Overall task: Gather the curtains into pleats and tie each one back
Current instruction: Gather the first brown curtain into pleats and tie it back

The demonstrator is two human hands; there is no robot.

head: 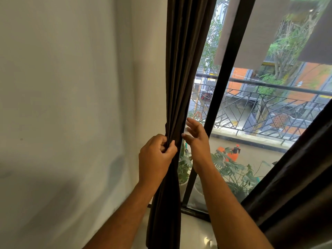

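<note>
A dark brown curtain hangs at the left side of the window, bunched into narrow vertical folds. My left hand is clenched on the gathered folds at about mid height, squeezing them together. Just to the right, my right hand is open with spread fingers, beside the curtain's right edge and a little apart from it. A second dark curtain hangs at the lower right, loose and slanting across the frame. No tie-back is visible.
A white wall fills the left. The window's dark frame bar runs upright behind my right hand. Beyond the glass are potted plants and a balcony railing. A pale sill lies below.
</note>
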